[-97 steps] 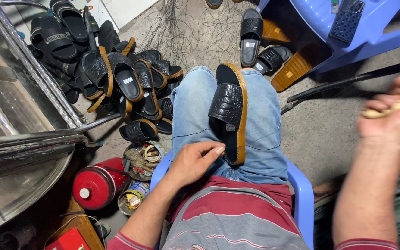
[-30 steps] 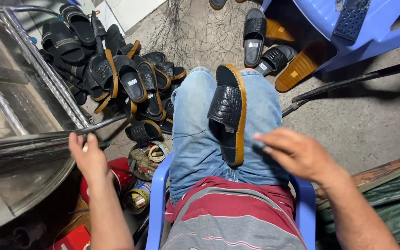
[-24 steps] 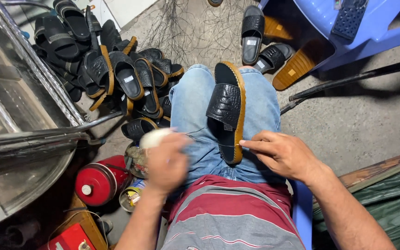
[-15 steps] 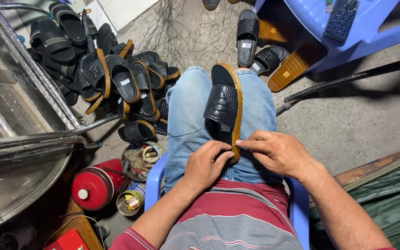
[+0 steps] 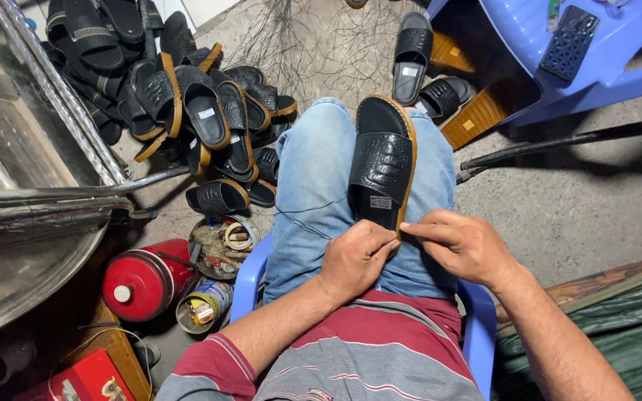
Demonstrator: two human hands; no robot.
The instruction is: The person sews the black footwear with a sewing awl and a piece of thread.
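Pinching heel of black sandal (image 5: 383, 167), grey label on strap: left hand (image 5: 356, 258), right hand (image 5: 464, 245).

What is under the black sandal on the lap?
The black sandal lies on the blue-jeaned legs, its heel end met by the left hand and right hand. Its underside is hidden, as is the cloth directly beneath.

Left hand (image 5: 356, 256) back from left side, meeting right hand (image 5: 464, 243) at sandal (image 5: 383, 169) heel.
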